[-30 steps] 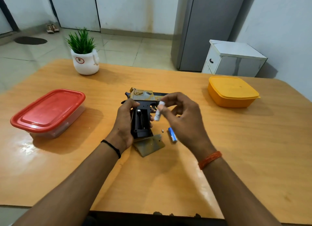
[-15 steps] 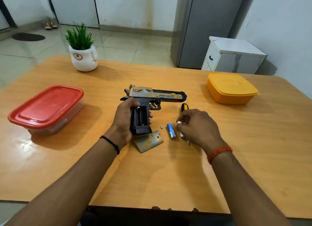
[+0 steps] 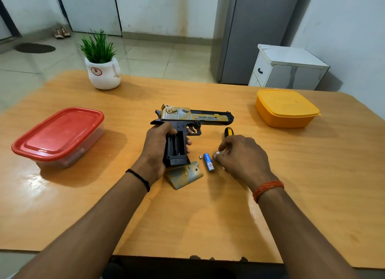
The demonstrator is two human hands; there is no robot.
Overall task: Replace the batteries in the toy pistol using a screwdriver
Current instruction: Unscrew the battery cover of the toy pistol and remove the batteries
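Observation:
A black and gold toy pistol (image 3: 193, 118) lies on its side at the table's middle, its grip compartment open and dark inside. My left hand (image 3: 158, 145) grips the pistol's handle. The gold grip cover (image 3: 184, 174) lies loose just below the handle. A tiny screw (image 3: 200, 157) and a blue battery (image 3: 208, 161) lie to its right. My right hand (image 3: 241, 155) rests low on the table beside the blue battery, fingertips pinching a white battery (image 3: 217, 153). The screwdriver's black and yellow handle (image 3: 228, 131) shows just beyond that hand; its shaft is hidden.
A red-lidded clear container (image 3: 58, 133) sits at the left, a yellow lidded box (image 3: 286, 108) at the far right, and a potted plant (image 3: 102, 68) at the far left edge. The table's near edge (image 3: 195, 255) is close to me.
My right hand has carried the white battery from above the pistol's handle down to the table, to the right of the blue battery. The left hand keeps its hold on the handle.

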